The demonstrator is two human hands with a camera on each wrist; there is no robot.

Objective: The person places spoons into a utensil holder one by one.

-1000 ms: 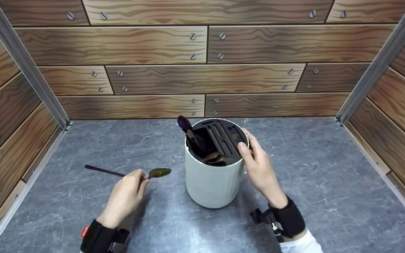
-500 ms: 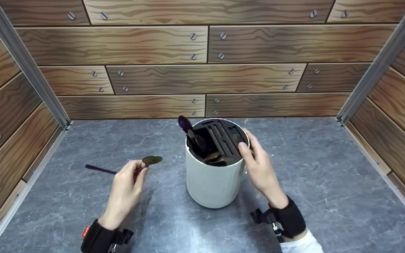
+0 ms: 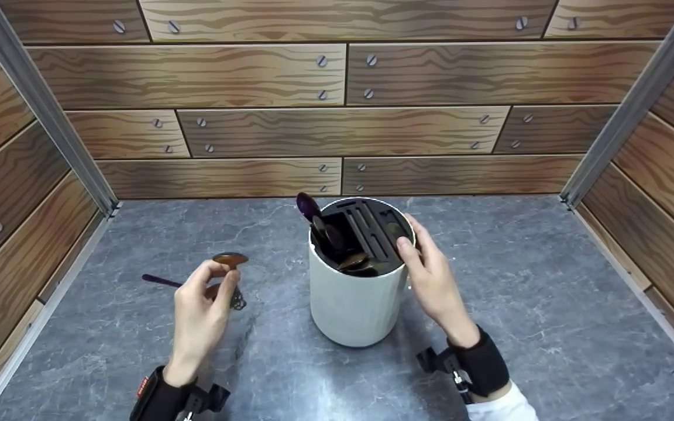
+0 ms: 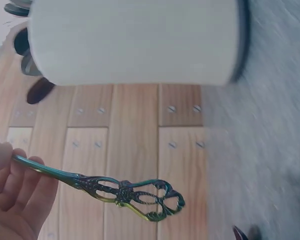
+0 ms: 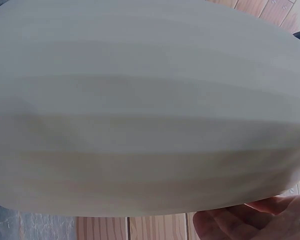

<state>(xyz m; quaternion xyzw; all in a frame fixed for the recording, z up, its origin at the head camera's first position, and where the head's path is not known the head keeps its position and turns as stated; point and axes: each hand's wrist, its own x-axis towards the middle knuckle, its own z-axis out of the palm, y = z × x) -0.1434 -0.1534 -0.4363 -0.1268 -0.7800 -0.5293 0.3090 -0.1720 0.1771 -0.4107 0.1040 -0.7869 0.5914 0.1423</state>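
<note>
My left hand (image 3: 199,316) pinches a spoon (image 3: 230,258), its bowl on top above the fingers. In the left wrist view the spoon's ornate openwork handle (image 4: 132,195) juts out from between thumb and fingers. Behind this hand a dark purple handle (image 3: 160,280) lies on the table, its other end hidden. My right hand (image 3: 430,280) grips the right side of a white round utensil holder (image 3: 354,310), thumb at the rim and fingers along the outer wall. The holder's black insert (image 3: 372,228) has narrow slots and a wide compartment, where several spoons (image 3: 308,206) stand.
The holder stands upright on a grey marbled table (image 3: 524,292). Wood-plank patterned walls (image 3: 290,131) close off the back and both sides, with grey metal strips (image 3: 623,99) at the corners.
My left hand has lifted the spoon and turned it upright, its bowl moving up and left and its handle now hanging below. The right hand and holder have stayed put.
</note>
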